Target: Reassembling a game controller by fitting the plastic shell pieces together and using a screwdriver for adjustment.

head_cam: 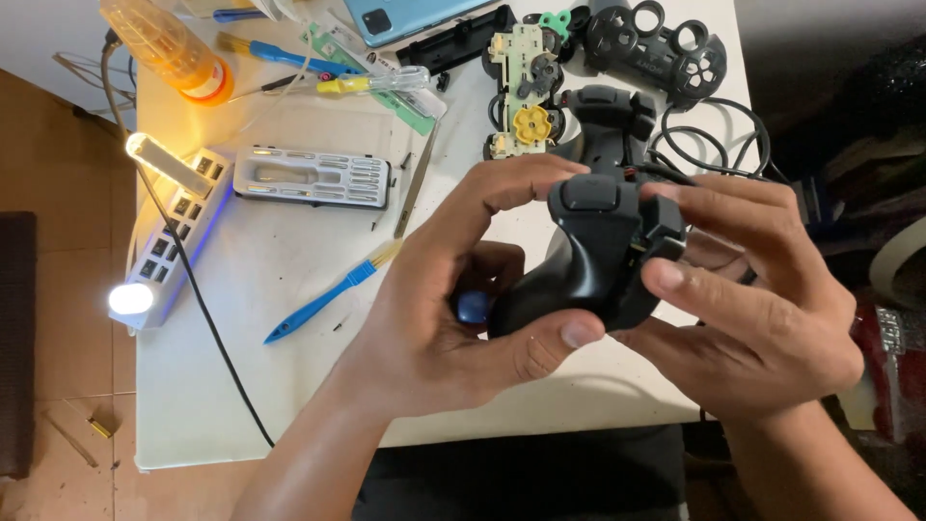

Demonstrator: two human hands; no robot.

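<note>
Both hands hold a black game controller back shell (588, 241) above the white table (270, 386). My left hand (453, 309) wraps it from the left, thumb along its lower edge and fingers over the top by a shoulder button. My right hand (762, 309) grips its right side, fingertips on the trigger part. A blue piece (475, 307) shows under the left palm. The rest of the shell is hidden by my fingers.
On the table lie a controller circuit board (521, 92), a black front shell (656, 43), a black cable (714, 135), a blue brush (323, 301), a white bit case (313, 177), a lit hub with lamps (164, 227), an orange bottle (169, 48), tweezers (415, 183) and a phone (405, 17).
</note>
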